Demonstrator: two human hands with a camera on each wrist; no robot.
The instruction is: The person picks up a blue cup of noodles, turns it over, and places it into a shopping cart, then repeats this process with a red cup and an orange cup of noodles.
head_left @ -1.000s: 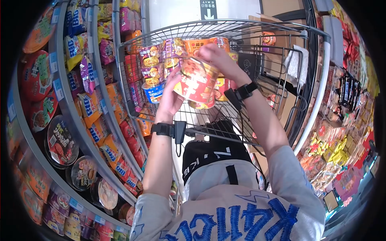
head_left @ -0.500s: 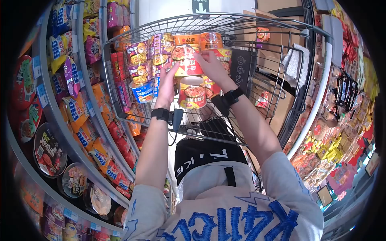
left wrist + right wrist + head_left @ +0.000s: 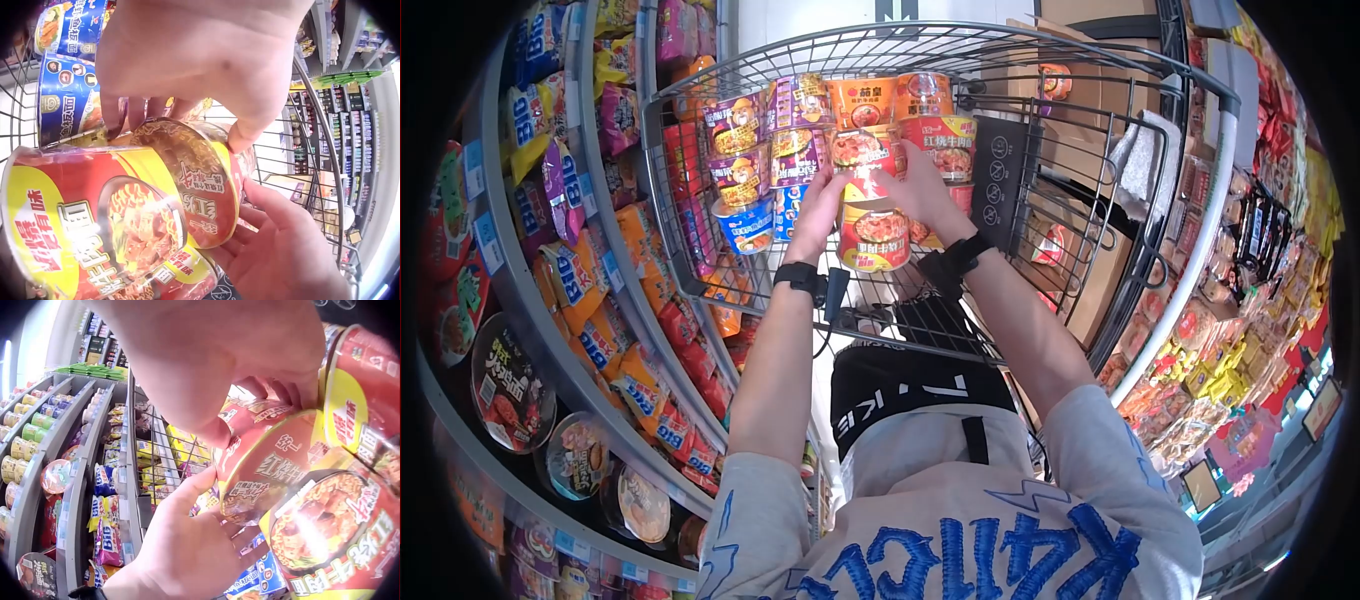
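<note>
Both hands grip one red noodle tub [image 3: 865,150] from its two sides, the left hand [image 3: 818,215] on one side and the right hand [image 3: 922,190] on the other. In the left wrist view the tub's printed lid [image 3: 194,181] faces the camera, with the thumbs at its edge. Just below it in the head view stands a red and yellow beef noodle tub [image 3: 875,240]. Rows of purple tubs [image 3: 740,180], a blue tub [image 3: 746,228] and orange tubs [image 3: 863,103] surround them in the wire cart. The right wrist view shows the right hand [image 3: 187,356] curled over the tub.
The cart's wire rim [image 3: 840,32] runs round the tubs. A black box [image 3: 997,175] stands beside them, and a white cloth [image 3: 1142,165] hangs at the right. Shelves of noodle packs [image 3: 570,280] line the left; snack bags [image 3: 1230,330] fill the right.
The held tub has come down from above the cart, away from the body, into a place among the other tubs. Both hands have moved with it, and the lower beef noodle tub has come into view.
</note>
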